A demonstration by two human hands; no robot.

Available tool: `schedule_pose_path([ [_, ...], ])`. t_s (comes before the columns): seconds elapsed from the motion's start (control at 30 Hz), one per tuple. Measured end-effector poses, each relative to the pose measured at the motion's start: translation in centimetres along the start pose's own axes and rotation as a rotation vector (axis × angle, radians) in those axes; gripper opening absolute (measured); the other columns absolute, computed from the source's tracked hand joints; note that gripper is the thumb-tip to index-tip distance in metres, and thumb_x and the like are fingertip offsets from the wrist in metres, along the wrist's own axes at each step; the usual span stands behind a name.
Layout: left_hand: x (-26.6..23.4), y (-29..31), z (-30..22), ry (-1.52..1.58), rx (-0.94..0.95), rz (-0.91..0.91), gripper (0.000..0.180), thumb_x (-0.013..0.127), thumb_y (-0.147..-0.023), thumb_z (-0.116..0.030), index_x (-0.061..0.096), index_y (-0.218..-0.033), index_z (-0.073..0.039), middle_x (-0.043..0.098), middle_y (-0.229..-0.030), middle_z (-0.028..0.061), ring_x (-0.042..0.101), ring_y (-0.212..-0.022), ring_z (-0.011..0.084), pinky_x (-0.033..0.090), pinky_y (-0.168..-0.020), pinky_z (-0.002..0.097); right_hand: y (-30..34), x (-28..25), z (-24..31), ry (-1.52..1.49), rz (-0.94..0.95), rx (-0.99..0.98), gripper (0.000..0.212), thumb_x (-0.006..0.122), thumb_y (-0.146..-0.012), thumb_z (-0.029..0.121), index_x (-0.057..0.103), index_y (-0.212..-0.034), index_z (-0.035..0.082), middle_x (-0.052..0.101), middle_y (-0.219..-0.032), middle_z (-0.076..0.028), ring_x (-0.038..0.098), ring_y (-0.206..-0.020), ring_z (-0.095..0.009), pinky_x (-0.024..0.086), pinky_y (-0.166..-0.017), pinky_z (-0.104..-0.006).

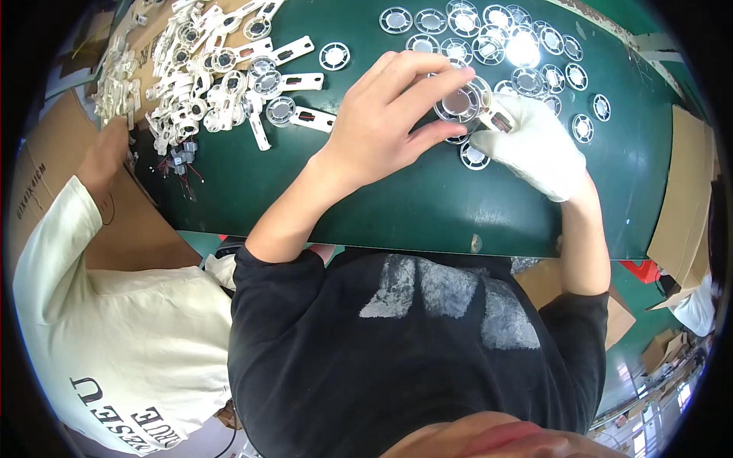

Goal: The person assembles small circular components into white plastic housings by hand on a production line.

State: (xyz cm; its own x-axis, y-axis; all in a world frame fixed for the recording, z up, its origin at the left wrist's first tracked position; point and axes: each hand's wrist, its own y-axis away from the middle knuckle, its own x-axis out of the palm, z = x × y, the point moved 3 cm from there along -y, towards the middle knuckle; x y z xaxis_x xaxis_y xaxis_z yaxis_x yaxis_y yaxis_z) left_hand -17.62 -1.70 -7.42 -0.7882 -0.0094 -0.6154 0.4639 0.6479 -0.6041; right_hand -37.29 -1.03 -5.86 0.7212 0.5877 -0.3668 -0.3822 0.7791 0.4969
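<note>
Over the right middle of the green table, my bare left hand [382, 114] pinches the rim of a round clear plastic cover [461, 104] between thumb and fingers. My right hand [538, 145], in a white glove, closes around a white plastic handle part [498, 120] with a dark slot. The cover and the handle part meet between my hands; whether they are joined, I cannot tell. Just under my hands lies another round spoked cover [474, 157].
Several round spoked covers [395, 20] spread over the far right of the green table [397, 214]. White handle parts with round heads [217, 91] pile up at the left, near small wired parts [182, 159]. A co-worker's arm [107, 156] reaches in there. Cardboard [682, 183] stands right.
</note>
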Motion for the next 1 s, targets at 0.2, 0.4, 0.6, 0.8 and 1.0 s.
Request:
schedule_pose_path([
  [0.2,-0.3,-0.6,-0.3,0.05,-0.013,0.028,0.058,0.088,-0.064,-0.018,0.071,-0.119,-0.014,0.064,-0.11,0.0011,0.06,-0.093,0.0238,0.052,-0.077,0.0338,0.3,0.1,-0.2,-0.04,-0.048,-0.086,0.027,0.064,-0.082,0.025,0.07,-0.096,0.003,0.058,-0.073,-0.008,0.053,-0.067,-0.016,0.044,-0.064,-0.032],
  [0.4,0.0,-0.7,-0.2,0.005,0.001,0.065,0.057,0.087,-0.063,-0.019,0.072,-0.118,-0.014,0.067,-0.112,-0.0011,0.061,-0.096,0.023,0.053,-0.081,0.0337,-0.1,0.2,-0.2,0.031,0.03,-0.044,0.028,0.063,-0.08,0.026,0.068,-0.093,0.003,0.058,-0.072,-0.014,0.055,-0.066,-0.022,0.045,-0.065,-0.0355],
  [0.6,0.1,-0.3,-0.4,0.22,-0.071,0.03,0.054,0.087,-0.067,-0.006,0.071,-0.118,-0.002,0.072,-0.115,0.012,0.069,-0.106,0.0275,0.056,-0.091,0.0343,0.3,0.8,-0.2,0.009,-0.057,-0.195,0.026,0.064,-0.086,0.028,0.065,-0.091,0.002,0.056,-0.064,-0.009,0.053,-0.059,-0.019,0.044,-0.06,-0.0346],
  [0.8,-0.1,-0.1,-0.9,0.196,0.202,-0.008,0.042,0.081,-0.077,-0.005,0.069,-0.117,0.002,0.072,-0.113,0.0159,0.072,-0.104,0.0314,0.06,-0.088,0.0354,-0.2,2.4,-1.0,-0.29,0.029,-0.205,0.036,0.062,-0.098,0.037,0.063,-0.091,0.001,0.056,-0.065,-0.004,0.054,-0.06,-0.013,0.044,-0.059,-0.0323],
  [1.0,0.4,0.4,-1.4,0.539,-0.067,-0.125,0.057,0.083,-0.082,-0.021,0.062,-0.13,0.001,0.066,-0.129,0.0147,0.067,-0.112,0.0281,0.053,-0.096,0.0358,-0.2,3.2,-1.6,-0.241,-0.135,-0.306,0.021,0.065,-0.096,0.023,0.067,-0.108,0.005,0.066,-0.089,-0.006,0.061,-0.078,-0.017,0.049,-0.073,-0.0301],
])
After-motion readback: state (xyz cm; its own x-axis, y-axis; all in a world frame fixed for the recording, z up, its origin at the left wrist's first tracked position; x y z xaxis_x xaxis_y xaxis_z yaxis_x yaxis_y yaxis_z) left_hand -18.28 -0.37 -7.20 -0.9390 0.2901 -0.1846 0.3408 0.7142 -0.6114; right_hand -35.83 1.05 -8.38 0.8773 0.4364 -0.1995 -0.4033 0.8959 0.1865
